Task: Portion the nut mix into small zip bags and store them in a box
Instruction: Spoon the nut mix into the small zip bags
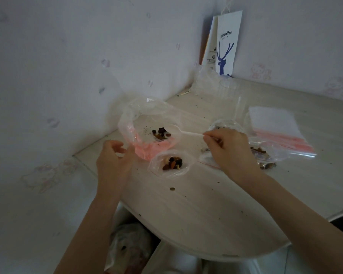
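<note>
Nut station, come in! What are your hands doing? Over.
Left hand holds big bag by its edge. Right hand pinches spoon, bowl beside nuts inside. Small bag in front, part filled, mouth open. Nothing blocks it.

A single wide-angle view from the person's head looks forward and down, close over the table [186, 210]; left hand [112, 161] and right hand [231, 150] sit mid-frame, wall [77, 56] filling the upper left
</note>
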